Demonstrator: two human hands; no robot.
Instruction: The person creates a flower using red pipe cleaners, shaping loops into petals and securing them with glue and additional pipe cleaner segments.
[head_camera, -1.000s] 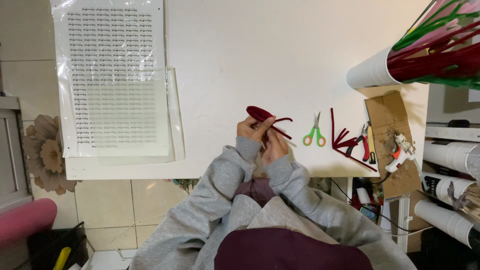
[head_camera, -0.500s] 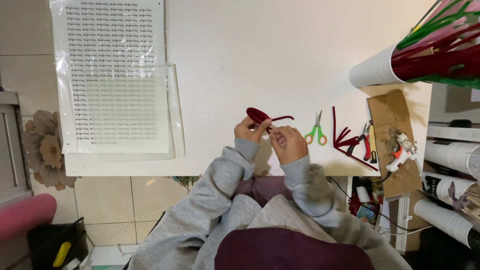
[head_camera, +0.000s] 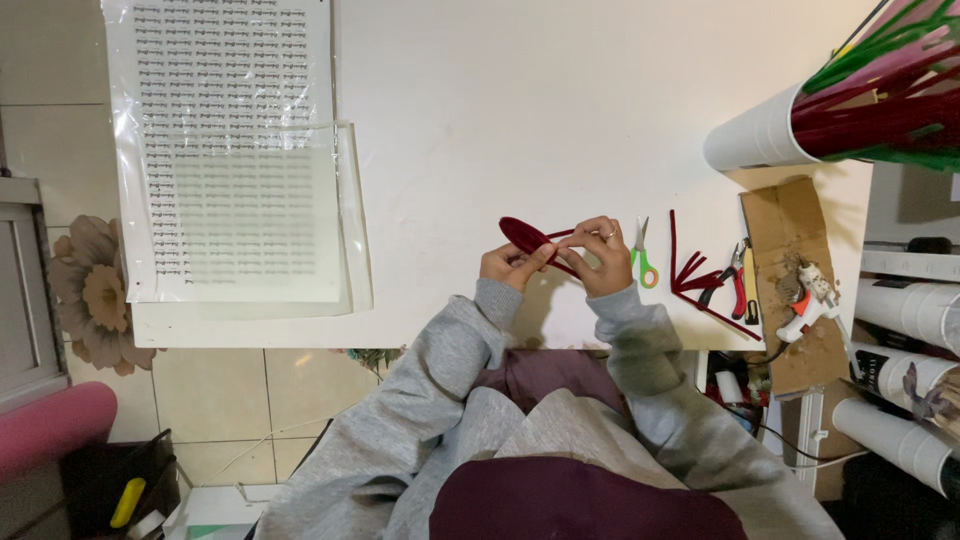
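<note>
We pinch the dark red chenille petal (head_camera: 524, 235) w/ left hand (head_camera: 503, 266) fingers; right hand (head_camera: 598, 256) fingertips pinch its trailing stems, just above the table (head_camera: 480, 120). Risk: loop prob. deforms or slips if we twist too hard.

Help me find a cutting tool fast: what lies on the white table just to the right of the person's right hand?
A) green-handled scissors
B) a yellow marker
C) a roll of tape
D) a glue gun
A: the green-handled scissors lie on the white table right beside the right hand, between it and the loose dark red pipe cleaners.
</note>
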